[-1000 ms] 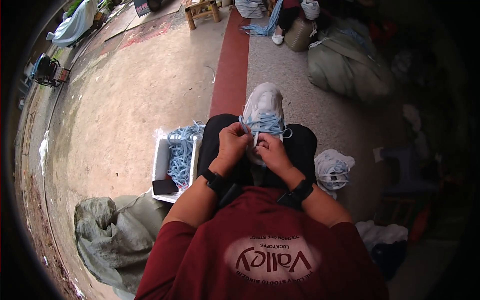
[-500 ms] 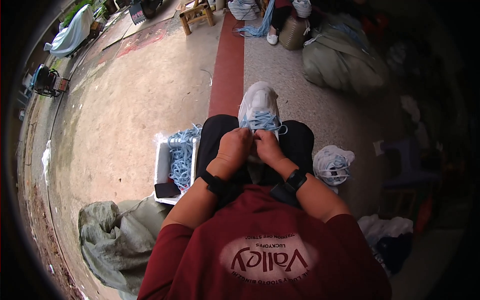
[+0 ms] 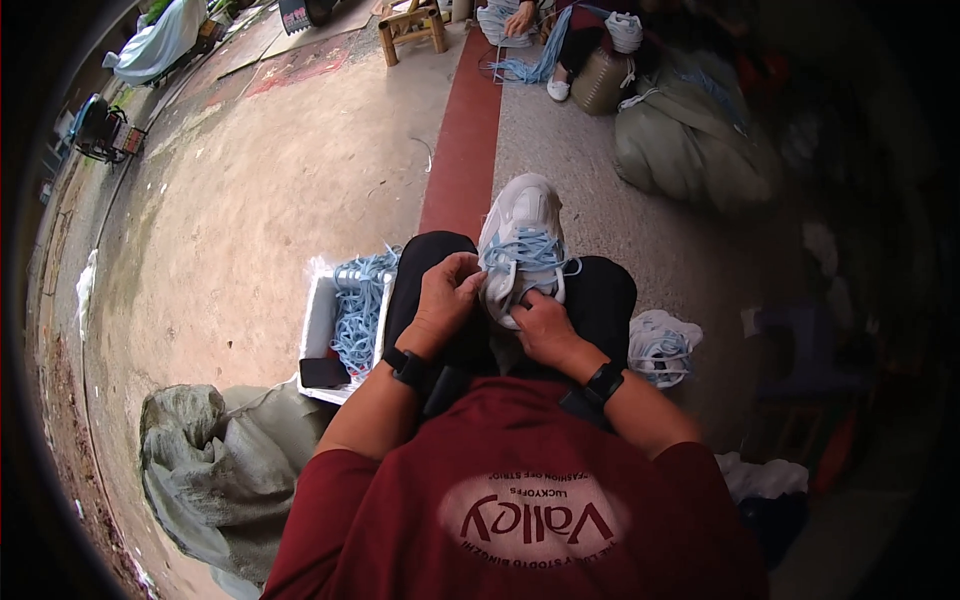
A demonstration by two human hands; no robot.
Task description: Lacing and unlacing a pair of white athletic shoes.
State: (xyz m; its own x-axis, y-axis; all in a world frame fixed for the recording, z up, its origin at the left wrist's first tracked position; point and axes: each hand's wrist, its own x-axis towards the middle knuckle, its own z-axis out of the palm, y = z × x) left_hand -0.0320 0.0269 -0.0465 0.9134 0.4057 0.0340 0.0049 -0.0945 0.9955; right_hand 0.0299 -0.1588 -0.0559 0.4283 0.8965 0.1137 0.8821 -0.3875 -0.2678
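A white sneaker [image 3: 522, 215] lies toe-away on my lap, threaded with light blue laces [image 3: 530, 250]. My left hand [image 3: 446, 292] pinches the left edge of the shoe's opening beside the laces. My right hand [image 3: 536, 324] grips the near end of the shoe around its tongue and heel. Both wrists carry dark bands. My dark trousers and red shirt fill the lower middle.
A white box [image 3: 322, 330] with several blue laces and a dark phone stands at my left knee. A grey-green sack [image 3: 200, 460] lies lower left. A second white shoe [image 3: 662, 345] sits at right. Another person [image 3: 560, 40] and a big sack [image 3: 690, 140] are ahead.
My hands stay on the shoe, the left shifting slightly up along the laces. The view tilted, so the shoe sits a little higher in the picture.
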